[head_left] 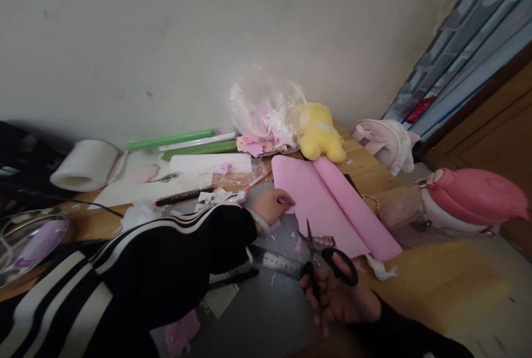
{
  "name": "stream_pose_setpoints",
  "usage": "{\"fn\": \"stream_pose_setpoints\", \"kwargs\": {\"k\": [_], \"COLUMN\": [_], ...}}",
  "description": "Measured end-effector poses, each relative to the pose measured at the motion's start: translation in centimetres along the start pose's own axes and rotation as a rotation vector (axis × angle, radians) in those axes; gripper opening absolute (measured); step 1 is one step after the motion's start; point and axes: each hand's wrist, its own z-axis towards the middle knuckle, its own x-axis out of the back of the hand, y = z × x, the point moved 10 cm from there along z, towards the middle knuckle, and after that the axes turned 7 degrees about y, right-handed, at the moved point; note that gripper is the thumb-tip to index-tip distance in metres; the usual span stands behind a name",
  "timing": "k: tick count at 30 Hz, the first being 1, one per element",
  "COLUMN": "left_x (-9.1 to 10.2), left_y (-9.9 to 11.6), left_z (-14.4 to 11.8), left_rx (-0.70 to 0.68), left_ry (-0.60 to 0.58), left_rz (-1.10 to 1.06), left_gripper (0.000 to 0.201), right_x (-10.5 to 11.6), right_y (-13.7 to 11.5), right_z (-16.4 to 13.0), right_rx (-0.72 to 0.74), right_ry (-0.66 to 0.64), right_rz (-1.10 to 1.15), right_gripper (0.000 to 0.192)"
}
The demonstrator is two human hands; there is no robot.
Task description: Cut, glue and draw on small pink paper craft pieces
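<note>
Black-handled scissors [322, 255] gripped through the loops by right-hand fingers [332, 297], blades parted toward the half-rolled pink foam sheet [328, 208] on the wooden desk [415, 275], pinned flat under left-hand fingers [272, 205] for steadiness.

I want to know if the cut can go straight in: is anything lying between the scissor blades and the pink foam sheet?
Nothing visible does. The black-handled scissors in the right hand point their blades at the near edge of the pink foam sheet. The left hand rests on its left edge, beside that path.
</note>
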Motion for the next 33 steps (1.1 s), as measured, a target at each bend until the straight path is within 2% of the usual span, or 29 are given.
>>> {"fn": "stream_pose_setpoints", "kwargs": {"k": [3,12,18,24,33], "left_x": [0.7,2.2,2.5,2.5,2.5], "left_y": [-0.1,-0.5,-0.9,-1.2,-0.9], "left_z": [-1.2,-3.0,-3.4,-3.5,-3.5], "left_rx": [-0.012,0.015,0.014,0.012,-0.007], "left_ry": [0.028,0.069,0.09,0.09,0.087], "left_rz": [-0.03,-0.109,-0.142,-0.169,-0.197], "left_gripper": [0.026,0.026,0.025,0.025,0.023], "right_x": [0.3,-0.8,-1.4,-2.9,-2.5], "right_y": [0.0,-2.1,-1.2,0.3,-1.6], "right_z": [1.2,3.1,3.4,3.1,3.2], "right_rx": [-0.025,0.049,0.022,-0.042,0.004], "right_ry": [0.045,0.068,0.054,0.03,0.049], "right_rz": [-0.06,-0.115,-0.106,-0.089,-0.063], "right_gripper": [0.07,0.065,0.066,0.075,0.067]}}
